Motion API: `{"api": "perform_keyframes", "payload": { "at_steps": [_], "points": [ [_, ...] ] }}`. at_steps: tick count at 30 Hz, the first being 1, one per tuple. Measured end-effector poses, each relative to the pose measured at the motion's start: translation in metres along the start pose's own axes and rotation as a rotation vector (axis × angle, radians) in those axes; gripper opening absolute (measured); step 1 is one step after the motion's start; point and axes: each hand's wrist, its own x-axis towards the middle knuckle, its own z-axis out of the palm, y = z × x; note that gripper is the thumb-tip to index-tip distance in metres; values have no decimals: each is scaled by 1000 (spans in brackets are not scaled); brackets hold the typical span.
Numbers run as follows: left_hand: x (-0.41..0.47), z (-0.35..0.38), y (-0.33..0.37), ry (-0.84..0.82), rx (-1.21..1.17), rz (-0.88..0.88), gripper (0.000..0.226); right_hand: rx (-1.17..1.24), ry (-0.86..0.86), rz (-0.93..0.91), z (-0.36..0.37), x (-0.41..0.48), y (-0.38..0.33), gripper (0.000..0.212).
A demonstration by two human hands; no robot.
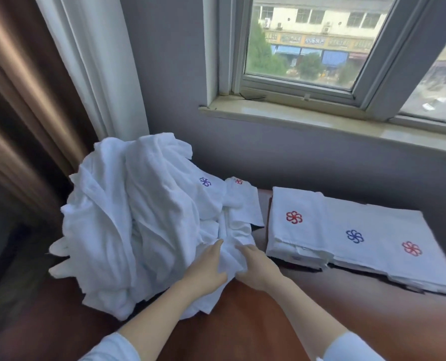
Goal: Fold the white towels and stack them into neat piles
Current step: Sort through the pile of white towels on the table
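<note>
On the brown table (pixel 242 324), a crumpled towel (pixel 231 259) is gripped at its near edge between the left hand (pixel 207 268) and the right hand (pixel 257 269), with the fingers of each curled into the cloth. The towel lies straight ahead at twelve o'clock, and its length appears to run away toward one o'clock. The unfolded heap (pixel 138 217), against which it rests, is piled at ten o'clock, nearer the left hand. The folded piles (pixel 346 230) are laid at two o'clock, nearer the right hand, below the window sill (pixel 320 118).
</note>
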Motion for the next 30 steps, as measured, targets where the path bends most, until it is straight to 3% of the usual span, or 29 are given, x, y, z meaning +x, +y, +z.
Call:
{"api": "perform_keyframes", "payload": {
  "at_steps": [5, 6, 10, 13, 16, 19, 20, 23, 25, 26, 28, 30],
  "points": [
    [9, 14, -7, -65, 155, -92, 92, 21, -35, 3, 24, 12, 8, 77],
    [10, 18, -10, -91, 155, -123, 91, 36, -58, 7, 30, 16, 10, 71],
    [13, 35, -12, -134, 153, -139, 81, 6, -19, -15, 50, 22, 16, 12],
    [11, 40, -11, -104, 234, -94, 80, 86, -22, -32, 54, 19, 22, 18],
    [7, 35, -4, -151, 338, -73, 67, 293, -183, -20, 39, 13, 26, 20],
    [1, 28, 7, -250, 394, -52, 28, 382, -455, 50, 16, 4, 32, 7],
    [-3, 28, 11, -305, 402, -45, 12, 361, -561, 87, 10, -1, 34, 11],
    [-16, 34, 18, -474, 401, -55, 13, 297, -813, 163, 6, -14, 36, 34],
    [-25, 38, 22, -563, 435, -59, 21, 316, -879, 172, 8, -21, 36, 38],
    [-29, 39, 24, -587, 458, -62, 25, 364, -833, 160, 8, -23, 35, 38],
    [-34, 40, 26, -613, 503, -75, 25, 413, -526, 110, 7, -24, 35, 39],
    [-37, 42, 28, -615, 540, -115, 25, 222, -262, 31, 5, -23, 42, 49]
  ]
}}
